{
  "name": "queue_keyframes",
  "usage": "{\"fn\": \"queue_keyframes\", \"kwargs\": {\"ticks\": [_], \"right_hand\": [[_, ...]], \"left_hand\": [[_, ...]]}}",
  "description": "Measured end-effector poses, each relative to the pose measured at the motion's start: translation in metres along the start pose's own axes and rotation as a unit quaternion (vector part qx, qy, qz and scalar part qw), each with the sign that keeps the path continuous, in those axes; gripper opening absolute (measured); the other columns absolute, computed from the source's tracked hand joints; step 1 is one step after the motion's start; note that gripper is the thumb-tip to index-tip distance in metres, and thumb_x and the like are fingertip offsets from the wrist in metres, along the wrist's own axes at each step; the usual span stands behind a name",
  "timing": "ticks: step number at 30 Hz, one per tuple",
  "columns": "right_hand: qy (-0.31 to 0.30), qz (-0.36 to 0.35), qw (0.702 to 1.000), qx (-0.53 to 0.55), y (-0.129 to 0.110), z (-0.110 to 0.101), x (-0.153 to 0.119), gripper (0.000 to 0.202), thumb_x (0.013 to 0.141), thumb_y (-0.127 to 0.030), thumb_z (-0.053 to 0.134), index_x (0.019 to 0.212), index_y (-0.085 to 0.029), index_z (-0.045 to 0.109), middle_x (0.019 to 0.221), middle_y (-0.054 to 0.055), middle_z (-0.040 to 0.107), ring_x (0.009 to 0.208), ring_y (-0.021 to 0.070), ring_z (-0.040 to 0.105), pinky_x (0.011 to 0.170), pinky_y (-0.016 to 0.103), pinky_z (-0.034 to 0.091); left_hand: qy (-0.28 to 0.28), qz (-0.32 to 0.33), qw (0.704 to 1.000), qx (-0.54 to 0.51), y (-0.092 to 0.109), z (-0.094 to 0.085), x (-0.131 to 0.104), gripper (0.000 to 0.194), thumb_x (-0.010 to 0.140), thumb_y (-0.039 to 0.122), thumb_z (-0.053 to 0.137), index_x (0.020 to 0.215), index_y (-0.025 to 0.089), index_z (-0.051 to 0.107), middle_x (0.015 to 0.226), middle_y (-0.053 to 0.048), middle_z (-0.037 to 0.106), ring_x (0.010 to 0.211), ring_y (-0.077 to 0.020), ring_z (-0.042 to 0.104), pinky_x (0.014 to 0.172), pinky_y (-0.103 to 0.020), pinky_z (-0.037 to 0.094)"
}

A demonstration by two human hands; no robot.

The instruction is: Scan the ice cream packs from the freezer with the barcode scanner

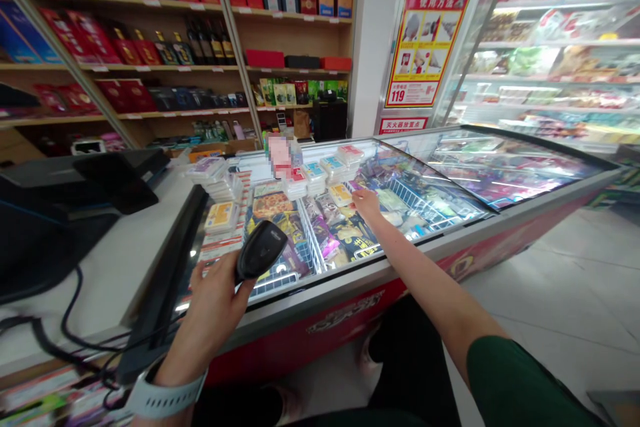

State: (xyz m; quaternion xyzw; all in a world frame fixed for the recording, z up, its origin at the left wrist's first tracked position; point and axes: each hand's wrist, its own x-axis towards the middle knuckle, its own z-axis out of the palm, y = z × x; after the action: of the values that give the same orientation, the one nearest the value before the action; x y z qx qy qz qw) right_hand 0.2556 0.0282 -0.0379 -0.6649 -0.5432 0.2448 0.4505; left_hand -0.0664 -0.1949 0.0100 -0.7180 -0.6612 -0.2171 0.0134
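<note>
My left hand is wrapped round a black handheld scanner above the near left corner of the chest freezer. Farther right, my right hand grips the right end of a small yellow-and-white pack over the glass top. Just behind that pack, stacks of white packs with blue labels and red labels stand in a row on the glass. Another yellow-labelled pack lies on the left, in front of a pile of clear-wrapped white packs.
The chest freezer spans the middle, with wire baskets of frozen goods under its glass. On the left is a white counter with dark devices and looping black cables. Shelves of boxes and bottles stand behind.
</note>
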Motion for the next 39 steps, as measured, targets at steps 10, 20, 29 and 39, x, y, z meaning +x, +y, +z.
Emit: {"fn": "queue_keyframes", "kwargs": {"ticks": [10,20,29,39], "right_hand": [[0.039,-0.078,0.995,-0.039,-0.004,-0.005,-0.018,0.027,0.085,-0.021,0.048,0.1,-0.014,0.069,0.102,0.011,0.072,0.091,0.0227,0.068,0.09,0.036,0.049],[-0.065,-0.155,0.983,-0.074,-0.055,0.04,-0.071,0.022,0.089,-0.026,0.049,0.092,-0.02,0.07,0.092,0.004,0.073,0.087,0.019,0.068,0.081,0.028,0.049],[-0.197,-0.191,0.952,-0.138,-0.144,0.147,-0.12,0.041,0.088,-0.052,0.055,0.095,-0.014,0.07,0.1,0.014,0.073,0.098,0.0279,0.067,0.085,0.035,0.049],[-0.241,-0.117,0.941,-0.206,-0.2,0.208,-0.135,0.079,0.075,-0.072,0.06,0.115,-0.005,0.065,0.122,0.025,0.065,0.116,0.0361,0.06,0.094,0.042,0.047]], "left_hand": [[0.012,-0.002,1.0,-0.026,0.001,-0.007,-0.007,0.032,0.086,0.03,0.045,0.115,0.019,0.053,0.115,-0.012,0.068,0.113,-0.0292,0.059,0.111,-0.053,0.021],[0.026,-0.026,0.999,-0.028,-0.017,-0.018,-0.025,0.035,0.087,0.029,0.043,0.121,0.019,0.05,0.119,-0.012,0.066,0.115,-0.0288,0.058,0.111,-0.058,0.019],[0.058,-0.093,0.994,-0.029,-0.056,-0.037,-0.058,0.032,0.085,0.034,0.044,0.113,0.021,0.053,0.114,-0.01,0.068,0.113,-0.0284,0.06,0.111,-0.055,0.022],[0.07,-0.149,0.986,-0.032,-0.078,-0.05,-0.082,0.032,0.084,0.038,0.043,0.107,0.02,0.055,0.109,-0.011,0.07,0.109,-0.0302,0.062,0.108,-0.057,0.026]]}}
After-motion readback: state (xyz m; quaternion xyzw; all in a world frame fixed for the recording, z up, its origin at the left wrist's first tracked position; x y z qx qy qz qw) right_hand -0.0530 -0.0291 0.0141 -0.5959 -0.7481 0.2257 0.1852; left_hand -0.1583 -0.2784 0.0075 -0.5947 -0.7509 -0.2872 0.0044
